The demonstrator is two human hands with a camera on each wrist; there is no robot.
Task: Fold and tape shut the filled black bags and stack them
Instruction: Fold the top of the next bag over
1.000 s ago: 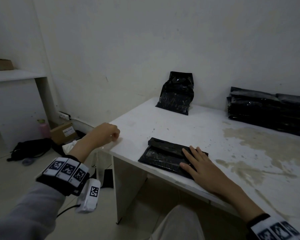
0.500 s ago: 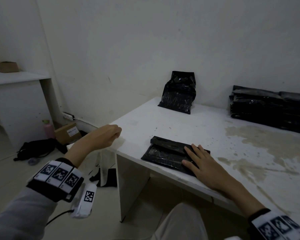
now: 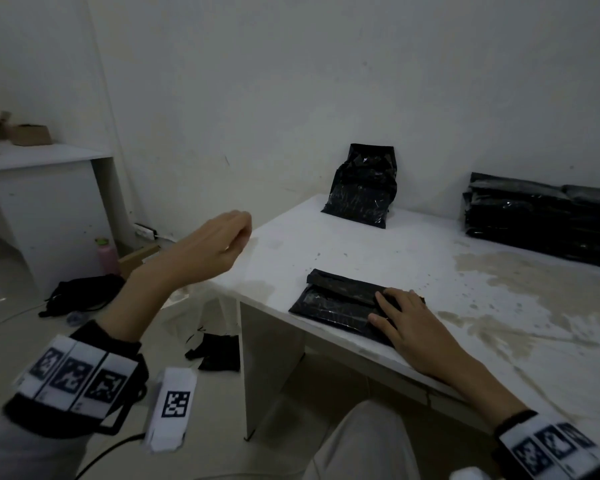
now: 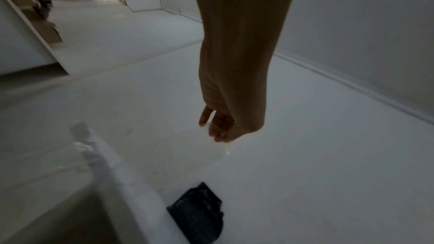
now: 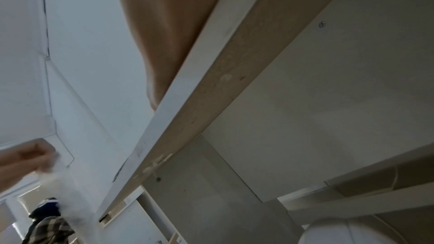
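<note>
Your right hand flat on the folded bag at the desk's 6 o'clock edge; left hand pinching clear tape.

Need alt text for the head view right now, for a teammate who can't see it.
Right hand presses flat on a folded black bag at the white table's near edge; left hand is raised, fingers curled. Another bag leans on the wall beside a stack.

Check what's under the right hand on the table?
The right hand lies flat on the right end of a folded black bag near the table edge. The bag part beneath the palm is covered; any tape there cannot be seen.
</note>
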